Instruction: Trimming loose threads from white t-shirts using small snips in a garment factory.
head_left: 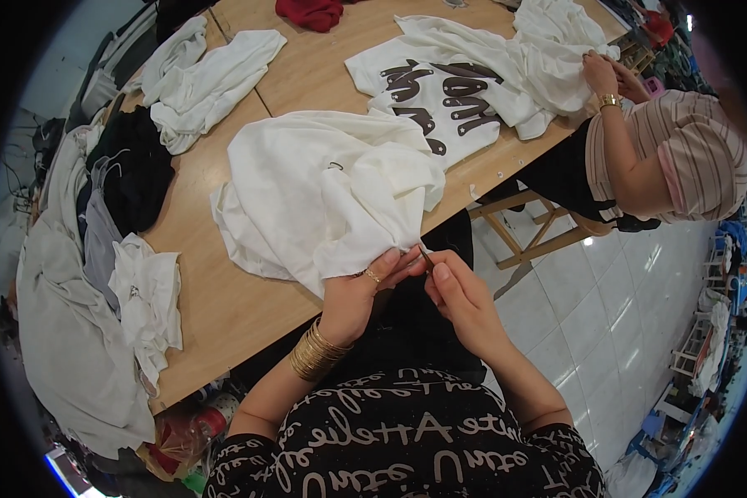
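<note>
A white garment [324, 174] lies bunched on the wooden table in front of me, its near edge drawn toward me over the table's edge. My left hand [361, 290], with gold bangles on its wrist, pinches that near edge between thumb and fingers. Close beside it, my right hand [461, 299] is closed on a small, slim, dark pointed tool [427, 261]. The tool's tip meets the cloth at my left fingertips. Most of the tool is hidden in my fingers, so its exact kind does not show.
Another white garment with dark printing [452, 91] lies farther right, handled by a co-worker [672, 158] beside a wooden stool [523, 228]. White clothes [216, 83] rest at the table's far left. Black [129, 170], grey and white garments hang over the left edge. Something red [310, 12] sits at the back.
</note>
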Demonstrator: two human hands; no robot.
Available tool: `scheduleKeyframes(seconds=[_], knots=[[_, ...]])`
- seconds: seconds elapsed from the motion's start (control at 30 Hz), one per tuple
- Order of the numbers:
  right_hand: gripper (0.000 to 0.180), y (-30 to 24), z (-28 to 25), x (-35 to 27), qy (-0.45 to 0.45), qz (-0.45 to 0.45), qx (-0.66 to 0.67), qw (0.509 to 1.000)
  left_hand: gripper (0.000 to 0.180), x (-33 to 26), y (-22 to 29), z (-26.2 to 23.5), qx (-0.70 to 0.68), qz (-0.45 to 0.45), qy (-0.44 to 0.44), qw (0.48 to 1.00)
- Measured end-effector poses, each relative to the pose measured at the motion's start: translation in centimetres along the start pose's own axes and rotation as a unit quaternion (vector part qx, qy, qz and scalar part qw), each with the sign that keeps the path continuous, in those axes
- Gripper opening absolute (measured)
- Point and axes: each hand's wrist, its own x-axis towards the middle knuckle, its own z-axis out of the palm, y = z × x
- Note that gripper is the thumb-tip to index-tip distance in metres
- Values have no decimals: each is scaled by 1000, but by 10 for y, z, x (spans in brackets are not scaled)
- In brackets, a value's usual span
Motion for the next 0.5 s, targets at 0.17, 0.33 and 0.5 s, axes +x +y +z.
scheduleKeyframes(seconds=[0.17, 0.33, 0.5], knots=[[32, -6, 1, -4, -37, 84, 101, 991, 35, -2, 2, 1, -30, -15, -9, 999], [35, -2, 1, -4, -69, 113, 116, 984, 34, -4, 0, 0, -76, -19, -32, 996], [34, -1, 3, -4, -80, 134, 149, 976, 29, -5, -8, -7, -77, -32, -25, 996]])
